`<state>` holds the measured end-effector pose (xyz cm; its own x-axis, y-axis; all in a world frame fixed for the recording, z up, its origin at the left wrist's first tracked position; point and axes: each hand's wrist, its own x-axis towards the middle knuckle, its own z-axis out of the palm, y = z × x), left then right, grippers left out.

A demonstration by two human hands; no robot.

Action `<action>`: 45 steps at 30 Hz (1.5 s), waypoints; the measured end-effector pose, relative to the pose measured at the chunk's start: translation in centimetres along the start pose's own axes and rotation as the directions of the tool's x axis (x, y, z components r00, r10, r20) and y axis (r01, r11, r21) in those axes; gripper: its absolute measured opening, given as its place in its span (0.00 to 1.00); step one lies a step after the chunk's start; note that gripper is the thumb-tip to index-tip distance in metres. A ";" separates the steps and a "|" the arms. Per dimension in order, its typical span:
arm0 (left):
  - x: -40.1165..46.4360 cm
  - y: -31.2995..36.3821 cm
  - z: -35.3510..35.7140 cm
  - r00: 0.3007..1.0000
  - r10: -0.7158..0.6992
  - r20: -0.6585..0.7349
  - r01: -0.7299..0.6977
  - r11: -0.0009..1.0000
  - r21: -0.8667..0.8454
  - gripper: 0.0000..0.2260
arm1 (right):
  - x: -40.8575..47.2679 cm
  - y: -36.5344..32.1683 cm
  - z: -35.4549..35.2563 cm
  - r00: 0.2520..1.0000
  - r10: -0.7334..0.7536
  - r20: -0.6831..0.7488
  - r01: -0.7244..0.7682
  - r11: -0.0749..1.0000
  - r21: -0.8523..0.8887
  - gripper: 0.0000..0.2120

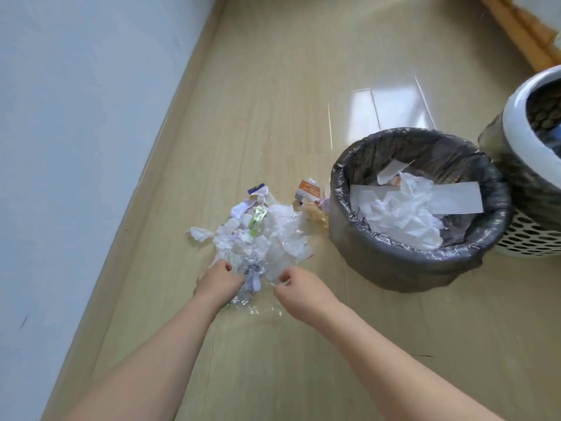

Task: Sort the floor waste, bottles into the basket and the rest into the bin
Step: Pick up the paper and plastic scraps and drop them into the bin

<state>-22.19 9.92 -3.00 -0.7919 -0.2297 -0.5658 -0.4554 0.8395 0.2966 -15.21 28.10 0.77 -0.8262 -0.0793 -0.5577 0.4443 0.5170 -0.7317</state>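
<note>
While both bare arms reach down from the head view's lower edge, the bin (394, 268), a round one lined with a dark grey plastic bag, stands on the wooden floor (273, 86) to the right of the waste. It holds crumpled white tissue (403, 211) and a long flat strip of white paper (455, 197) lying across the top, its long axis running left to right. Just beside the bin, at the frame's right edge, stands the white perforated basket (522, 235), cut off by the frame; its inside is dark and what lies there cannot be made out.

The waste pile (258, 235) lies on the floor left of the bin, apart from it: torn white paper, clear crumpled plastic film and a small green-labelled wrapper (256, 221) whose long axis points away from the person. An orange and white torn packet (308, 191) lies near the bin's left side (a few pale scraps sit against the liner there).

At the pile's near edge the left hand (220, 282) has its fingers curled into the plastic and paper, gripping them. The right hand (299, 287) pinches the clear film, fingers bent together.

A pale wall (76, 117) runs along the left.
</note>
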 end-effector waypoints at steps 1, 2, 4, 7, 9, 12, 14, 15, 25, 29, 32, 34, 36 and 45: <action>0.7 -0.6 0.7 1.000 -0.025 -0.015 0.026 0.998 0.054 0.19 | 1.3 0.9 1.5 0.992 0.119 0.044 -0.121 0.992 0.044 0.05; 1.5 -1.1 1.4 0.999 -0.044 -0.032 0.047 0.993 0.105 0.19 | 2.9 2.1 3.1 0.975 0.217 0.051 -0.220 0.973 0.070 0.03; 2.5 -1.7 2.6 0.996 -0.067 -0.051 0.075 0.984 0.163 0.16 | 5.3 4.2 5.2 0.924 0.381 0.026 -0.379 0.909 0.170 0.05; 3.5 -2.8 3.5 0.996 -0.087 0.025 0.084 0.991 0.102 0.09 | 8.0 5.8 7.5 0.832 0.554 -0.004 -0.512 0.772 0.377 0.13; 3.9 -3.5 3.4 0.996 -0.055 0.073 0.056 0.998 -0.011 0.03 | 9.1 5.6 8.0 0.817 0.576 -0.025 -0.525 0.762 0.378 0.10; 4.0 -3.6 2.3 0.985 -0.001 0.174 0.034 0.982 -0.187 0.06 | 10.0 4.7 7.6 0.789 0.614 0.013 -0.578 0.735 0.354 0.07; 4.1 -3.2 0.9 0.969 0.032 0.244 0.042 0.955 -0.293 0.06 | 10.5 3.6 6.6 0.772 0.635 0.021 -0.588 0.703 0.400 0.08; 4.1 -3.0 0.1 0.957 0.048 0.286 0.053 0.940 -0.336 0.06 | 10.6 3.0 6.0 0.762 0.647 0.019 -0.586 0.677 0.445 0.14; 6.3 -3.7 -3.7 0.990 -0.011 0.137 0.062 0.926 -0.372 0.14 | 8.6 -3.8 0.0 0.886 0.438 -0.154 -0.317 0.813 0.488 0.08; 6.7 -4.4 -2.4 1.000 -0.001 0.022 0.001 1.000 0.019 0.10 | 7.8 -6.1 -1.4 0.895 0.368 -0.253 -0.234 0.869 0.436 0.07; 7.4 -3.8 -1.8 0.999 0.039 0.028 -0.041 0.995 0.089 0.07 | 7.9 -7.4 -1.9 0.898 0.324 -0.297 -0.180 0.887 0.425 0.07; 8.1 -3.6 -1.6 0.998 0.053 0.042 -0.055 0.998 0.033 0.09 | 8.1 -7.9 -2.2 0.896 0.304 -0.323 -0.154 0.896 0.416 0.07; 8.2 -3.3 -2.0 0.996 0.087 0.032 -0.085 0.995 -0.049 0.10 | 8.1 -8.1 -2.5 0.895 0.284 -0.345 -0.139 0.910 0.391 0.07; 10.6 -1.9 -3.0 0.949 0.056 0.309 -0.158 0.936 0.315 0.18 | 5.9 -9.5 -4.2 0.873 0.191 -0.449 -0.055 0.953 0.298 0.08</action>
<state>-30.92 4.40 -7.21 -0.6514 -0.0188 -0.7585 -0.1730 0.9771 0.1243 -25.80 26.29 6.06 -0.7918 0.4126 -0.4504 0.5721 0.2429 -0.7834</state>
